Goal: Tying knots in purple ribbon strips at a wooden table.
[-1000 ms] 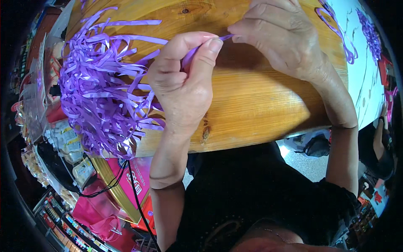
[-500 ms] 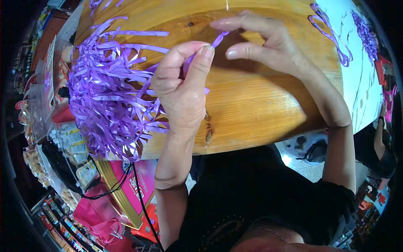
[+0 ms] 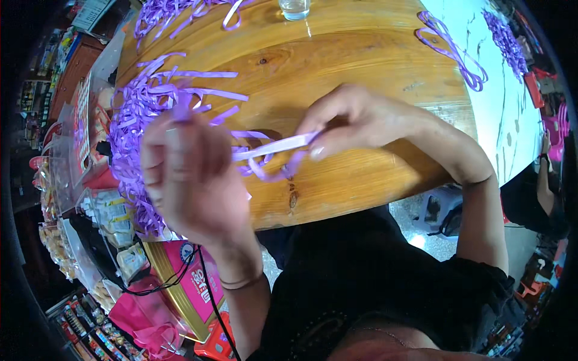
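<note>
My left hand (image 3: 189, 177) and my right hand (image 3: 355, 120) hold one purple ribbon strip (image 3: 274, 147) stretched between them above the wooden table (image 3: 337, 60). The strip curls into a loop just under my right fingertips. My left hand is blurred and hovers beside a big heap of cut purple ribbon strips (image 3: 135, 126) at the table's left edge.
A glass (image 3: 295, 8) stands at the far edge. Looped purple ribbons (image 3: 451, 51) lie at the far right, more strips (image 3: 174, 11) at the far left. A pink and gold box (image 3: 189, 286) and packaged goods sit below the table on the left. Another person's arm (image 3: 545, 180) shows at right.
Both hands have dropped lower in the picture and moved apart, drawing the ribbon strip out between them. More of the far table edge and the glass now show.
</note>
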The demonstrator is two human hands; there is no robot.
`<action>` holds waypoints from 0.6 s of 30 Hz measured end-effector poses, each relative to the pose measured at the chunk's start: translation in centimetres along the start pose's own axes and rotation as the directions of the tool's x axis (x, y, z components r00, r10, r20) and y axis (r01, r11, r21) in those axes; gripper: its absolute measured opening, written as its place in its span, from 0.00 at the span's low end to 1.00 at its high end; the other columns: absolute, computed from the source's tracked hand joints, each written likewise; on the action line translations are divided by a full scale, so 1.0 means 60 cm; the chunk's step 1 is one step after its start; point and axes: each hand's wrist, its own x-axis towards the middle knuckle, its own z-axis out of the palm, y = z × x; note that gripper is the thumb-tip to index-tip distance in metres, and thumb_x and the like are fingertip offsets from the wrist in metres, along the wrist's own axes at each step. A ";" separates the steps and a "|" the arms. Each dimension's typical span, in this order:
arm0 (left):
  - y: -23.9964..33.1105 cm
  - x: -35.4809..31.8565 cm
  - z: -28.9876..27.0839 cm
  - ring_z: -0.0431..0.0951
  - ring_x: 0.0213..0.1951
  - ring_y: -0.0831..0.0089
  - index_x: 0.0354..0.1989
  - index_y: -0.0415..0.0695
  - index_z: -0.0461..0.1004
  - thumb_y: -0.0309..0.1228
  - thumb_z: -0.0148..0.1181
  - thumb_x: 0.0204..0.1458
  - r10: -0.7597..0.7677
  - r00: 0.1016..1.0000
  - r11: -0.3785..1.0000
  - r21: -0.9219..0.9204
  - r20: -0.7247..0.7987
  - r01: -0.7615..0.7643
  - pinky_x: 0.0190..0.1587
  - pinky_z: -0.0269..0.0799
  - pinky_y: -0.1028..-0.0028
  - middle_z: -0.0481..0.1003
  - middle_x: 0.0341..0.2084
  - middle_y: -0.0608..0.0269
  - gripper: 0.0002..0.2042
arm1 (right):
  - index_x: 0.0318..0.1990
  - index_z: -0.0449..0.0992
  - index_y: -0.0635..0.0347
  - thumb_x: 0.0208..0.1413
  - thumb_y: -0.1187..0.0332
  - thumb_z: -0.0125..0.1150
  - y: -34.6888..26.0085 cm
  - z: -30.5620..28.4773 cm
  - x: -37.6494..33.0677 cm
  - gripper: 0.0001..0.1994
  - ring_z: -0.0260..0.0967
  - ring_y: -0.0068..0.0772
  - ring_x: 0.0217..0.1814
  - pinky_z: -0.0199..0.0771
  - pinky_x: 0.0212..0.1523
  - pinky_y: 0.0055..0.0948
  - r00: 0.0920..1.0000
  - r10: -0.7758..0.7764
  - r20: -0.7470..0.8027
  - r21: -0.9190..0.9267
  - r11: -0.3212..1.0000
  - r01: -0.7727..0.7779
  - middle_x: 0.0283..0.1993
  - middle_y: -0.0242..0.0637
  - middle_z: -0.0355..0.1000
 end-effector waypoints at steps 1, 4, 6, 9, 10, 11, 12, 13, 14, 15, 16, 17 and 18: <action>0.018 0.005 -0.014 0.54 0.17 0.85 0.36 0.39 0.71 0.26 0.53 0.54 0.015 0.999 0.999 -0.030 0.048 -0.013 0.21 0.48 0.82 0.72 0.26 0.67 0.05 | 0.43 0.75 0.65 0.50 0.72 0.62 -0.006 -0.010 -0.015 0.12 0.71 0.24 0.39 0.71 0.43 0.24 0.998 -0.009 -0.058 0.053 0.999 0.012 0.34 0.33 0.75; 0.047 0.006 -0.045 0.50 0.17 0.85 0.34 0.39 0.70 0.26 0.52 0.54 0.043 0.986 0.998 -0.047 -0.161 -0.051 0.20 0.45 0.80 0.71 0.26 0.68 0.03 | 0.43 0.75 0.63 0.52 0.72 0.60 -0.007 -0.042 -0.064 0.11 0.71 0.23 0.37 0.72 0.42 0.21 0.949 -0.080 -0.306 -0.161 0.986 0.031 0.35 0.33 0.75; 0.046 0.011 -0.058 0.51 0.17 0.85 0.31 0.39 0.70 0.26 0.53 0.53 0.018 0.987 0.996 -0.078 -0.160 -0.031 0.20 0.46 0.80 0.71 0.26 0.69 0.03 | 0.43 0.76 0.61 0.52 0.72 0.59 0.000 -0.062 -0.103 0.10 0.71 0.22 0.37 0.72 0.42 0.21 0.914 -0.087 -0.397 -0.172 0.985 0.019 0.35 0.33 0.74; 0.045 0.016 -0.068 0.50 0.17 0.86 0.30 0.40 0.69 0.26 0.53 0.53 0.035 0.987 0.996 -0.077 -0.159 -0.048 0.20 0.45 0.81 0.70 0.24 0.70 0.03 | 0.43 0.76 0.60 0.53 0.72 0.58 0.007 -0.078 -0.134 0.10 0.70 0.21 0.36 0.72 0.41 0.20 0.851 -0.142 -0.505 -0.224 0.974 0.029 0.34 0.32 0.74; 0.044 0.018 -0.066 0.50 0.17 0.86 0.29 0.40 0.68 0.26 0.53 0.53 0.075 0.978 0.997 0.040 -0.193 -0.069 0.20 0.44 0.81 0.69 0.24 0.70 0.03 | 0.43 0.76 0.59 0.54 0.71 0.57 0.009 -0.080 -0.141 0.10 0.70 0.21 0.36 0.72 0.41 0.20 0.824 -0.188 -0.535 -0.271 0.962 0.043 0.34 0.32 0.74; 0.043 0.019 -0.064 0.49 0.17 0.87 0.28 0.40 0.68 0.25 0.53 0.53 0.119 0.968 0.984 0.158 -0.221 -0.085 0.19 0.43 0.82 0.68 0.23 0.70 0.04 | 0.42 0.77 0.59 0.53 0.70 0.58 0.012 -0.078 -0.144 0.10 0.69 0.19 0.36 0.71 0.41 0.20 0.793 -0.193 -0.577 -0.303 0.953 0.011 0.33 0.31 0.73; 0.046 0.021 -0.081 0.49 0.17 0.87 0.28 0.40 0.68 0.25 0.53 0.53 0.115 0.969 0.984 0.156 -0.220 -0.082 0.19 0.43 0.82 0.68 0.23 0.70 0.04 | 0.42 0.77 0.59 0.53 0.70 0.58 0.010 -0.077 -0.147 0.10 0.69 0.19 0.36 0.71 0.41 0.20 0.791 -0.191 -0.581 -0.301 0.953 0.009 0.33 0.31 0.73; 0.056 0.023 -0.115 0.53 0.17 0.86 0.31 0.38 0.68 0.26 0.53 0.53 0.181 0.959 0.945 0.307 -0.217 -0.109 0.20 0.47 0.84 0.68 0.23 0.68 0.04 | 0.42 0.77 0.59 0.53 0.70 0.58 0.005 -0.076 -0.145 0.10 0.69 0.19 0.36 0.70 0.41 0.19 0.777 -0.146 -0.612 -0.294 0.955 -0.052 0.32 0.30 0.73; 0.063 0.027 -0.139 0.57 0.18 0.84 0.33 0.36 0.69 0.27 0.53 0.53 0.243 0.948 0.884 0.450 -0.204 -0.130 0.21 0.52 0.85 0.67 0.23 0.66 0.06 | 0.42 0.77 0.59 0.53 0.70 0.58 0.003 -0.075 -0.145 0.09 0.68 0.18 0.36 0.70 0.41 0.19 0.758 -0.099 -0.645 -0.282 0.952 -0.115 0.32 0.29 0.72; 0.065 0.030 -0.158 0.57 0.18 0.84 0.33 0.36 0.69 0.27 0.53 0.53 0.243 0.948 0.883 0.452 -0.205 -0.129 0.21 0.52 0.85 0.67 0.23 0.66 0.06 | 0.42 0.77 0.59 0.53 0.70 0.58 0.006 -0.077 -0.145 0.09 0.68 0.18 0.36 0.70 0.41 0.19 0.759 -0.099 -0.644 -0.281 0.953 -0.114 0.32 0.29 0.72; 0.063 0.037 -0.166 0.64 0.24 0.78 0.37 0.33 0.68 0.27 0.53 0.53 0.436 0.876 0.554 0.829 -0.207 -0.080 0.28 0.60 0.82 0.69 0.28 0.61 0.09 | 0.41 0.77 0.59 0.53 0.70 0.58 0.012 -0.081 -0.143 0.09 0.67 0.17 0.36 0.69 0.40 0.18 0.739 -0.077 -0.669 -0.267 0.953 -0.142 0.31 0.28 0.72; 0.059 0.043 -0.173 0.70 0.30 0.71 0.42 0.31 0.67 0.28 0.54 0.53 0.598 0.795 0.099 0.993 -0.106 0.058 0.35 0.67 0.78 0.70 0.33 0.56 0.13 | 0.41 0.77 0.59 0.54 0.70 0.58 0.018 -0.083 -0.141 0.08 0.67 0.17 0.35 0.67 0.39 0.17 0.719 -0.056 -0.693 -0.252 0.953 -0.168 0.31 0.28 0.72; 0.053 0.043 -0.177 0.70 0.30 0.71 0.42 0.31 0.67 0.28 0.54 0.53 0.597 0.795 0.095 0.994 -0.106 0.061 0.35 0.67 0.78 0.70 0.33 0.56 0.13 | 0.41 0.77 0.59 0.54 0.70 0.58 0.023 -0.081 -0.136 0.08 0.67 0.17 0.35 0.67 0.39 0.17 0.721 -0.054 -0.691 -0.249 0.954 -0.168 0.31 0.28 0.72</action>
